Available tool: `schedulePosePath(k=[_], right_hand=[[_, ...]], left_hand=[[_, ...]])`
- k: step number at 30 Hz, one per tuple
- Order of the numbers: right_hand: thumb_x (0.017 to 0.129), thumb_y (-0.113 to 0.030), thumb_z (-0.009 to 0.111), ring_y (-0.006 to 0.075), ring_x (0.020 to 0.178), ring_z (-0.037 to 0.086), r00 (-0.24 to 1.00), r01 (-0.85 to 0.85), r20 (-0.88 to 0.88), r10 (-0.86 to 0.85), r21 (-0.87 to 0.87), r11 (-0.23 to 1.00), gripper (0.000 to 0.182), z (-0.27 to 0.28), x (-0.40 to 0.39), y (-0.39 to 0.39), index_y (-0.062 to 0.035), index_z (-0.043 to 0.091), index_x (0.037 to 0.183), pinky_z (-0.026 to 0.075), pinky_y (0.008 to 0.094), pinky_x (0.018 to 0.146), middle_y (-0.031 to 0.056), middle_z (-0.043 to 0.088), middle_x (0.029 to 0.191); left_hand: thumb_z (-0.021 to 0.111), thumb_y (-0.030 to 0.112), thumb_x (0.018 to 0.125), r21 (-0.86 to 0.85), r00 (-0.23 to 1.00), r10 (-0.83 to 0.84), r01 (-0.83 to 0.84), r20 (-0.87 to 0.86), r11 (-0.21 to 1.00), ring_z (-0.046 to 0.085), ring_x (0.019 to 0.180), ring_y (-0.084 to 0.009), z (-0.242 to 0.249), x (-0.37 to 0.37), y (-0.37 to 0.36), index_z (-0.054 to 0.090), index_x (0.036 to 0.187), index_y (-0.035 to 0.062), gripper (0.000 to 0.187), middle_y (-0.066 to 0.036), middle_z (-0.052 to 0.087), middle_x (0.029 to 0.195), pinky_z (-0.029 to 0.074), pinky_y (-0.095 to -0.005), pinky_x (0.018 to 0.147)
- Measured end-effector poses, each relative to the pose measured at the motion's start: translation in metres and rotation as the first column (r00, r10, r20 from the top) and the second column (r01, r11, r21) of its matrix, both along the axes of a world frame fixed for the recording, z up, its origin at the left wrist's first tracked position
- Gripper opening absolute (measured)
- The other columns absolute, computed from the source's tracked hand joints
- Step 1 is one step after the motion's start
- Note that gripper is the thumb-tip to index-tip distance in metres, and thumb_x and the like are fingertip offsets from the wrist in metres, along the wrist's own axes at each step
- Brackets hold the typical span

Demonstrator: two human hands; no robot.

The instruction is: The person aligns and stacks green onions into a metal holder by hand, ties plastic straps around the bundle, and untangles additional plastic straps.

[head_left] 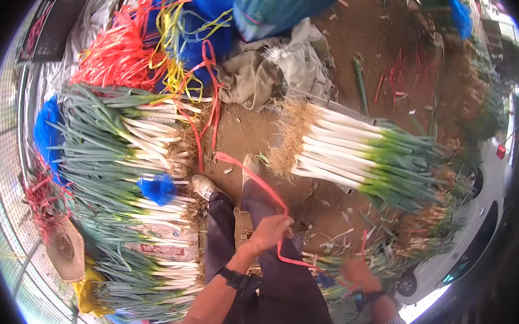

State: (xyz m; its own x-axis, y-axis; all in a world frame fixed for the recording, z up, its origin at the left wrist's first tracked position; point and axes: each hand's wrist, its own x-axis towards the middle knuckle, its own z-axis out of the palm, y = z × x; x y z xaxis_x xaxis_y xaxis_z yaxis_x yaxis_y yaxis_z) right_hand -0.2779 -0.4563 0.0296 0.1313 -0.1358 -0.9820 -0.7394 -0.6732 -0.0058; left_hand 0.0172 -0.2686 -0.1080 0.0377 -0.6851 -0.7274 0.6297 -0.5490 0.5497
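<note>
A red plastic ribbon (257, 180) runs through the closed fingers of my left hand (271, 231), which is in front of my legs. From there it dips and stretches across to my right hand (357, 271), blurred by motion, where a red end sticks up above the fingers. My right hand appears closed on it, though the fingers are smeared. Beyond my hands, to the right, lies a bundle of green onions (340, 147), roots to the left and green leaves to the right. No tie shows around its white stalks.
More green onions (91, 136) lie in piles along the left, with blue netting (158, 189) on them. Red ribbons (118, 53) and yellow ribbons (174, 45) heap at the upper left. Crumpled sacking (251, 76) lies behind. A straw hat (65, 248) sits lower left; a white car (491, 198) stands right.
</note>
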Motion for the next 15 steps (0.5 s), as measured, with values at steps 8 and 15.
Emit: schedulePosePath(k=[8, 15], right_hand=[[0.103, -0.03, 0.054, 0.0139, 0.073, 0.062, 0.01, 0.913, -0.063, -0.998, 0.407, -0.016, 0.033, -0.071, 0.191, -0.008, -0.0011, 0.061, 0.119, 0.053, 0.0341, 0.069, 0.0066, 0.066, 0.088], [0.105, -0.03, 0.052, 0.0122, 0.049, 0.04, -0.603, 0.743, 0.101, -0.792, 0.435, -0.51, 0.029, -0.114, 0.078, 0.003, -0.0026, 0.059, 0.11, 0.042, 0.0321, 0.048, 0.0012, 0.045, 0.061]], left_hand=[[0.048, 0.018, 0.098, -0.095, 0.874, -0.442, 0.467, 0.202, 0.879, 0.068, 0.077, -0.0249, 0.01, -0.043, -0.053, 0.066, 0.094, -0.001, 0.026, -0.013, 0.064, 0.072, 0.052, -0.0387, 0.071], [0.05, 0.023, 0.098, -0.177, 0.762, -0.643, 0.644, 0.069, 0.744, 0.067, 0.077, -0.0332, 0.009, -0.071, -0.054, 0.063, 0.088, -0.0001, 0.028, -0.017, 0.066, 0.076, 0.051, -0.0437, 0.072]])
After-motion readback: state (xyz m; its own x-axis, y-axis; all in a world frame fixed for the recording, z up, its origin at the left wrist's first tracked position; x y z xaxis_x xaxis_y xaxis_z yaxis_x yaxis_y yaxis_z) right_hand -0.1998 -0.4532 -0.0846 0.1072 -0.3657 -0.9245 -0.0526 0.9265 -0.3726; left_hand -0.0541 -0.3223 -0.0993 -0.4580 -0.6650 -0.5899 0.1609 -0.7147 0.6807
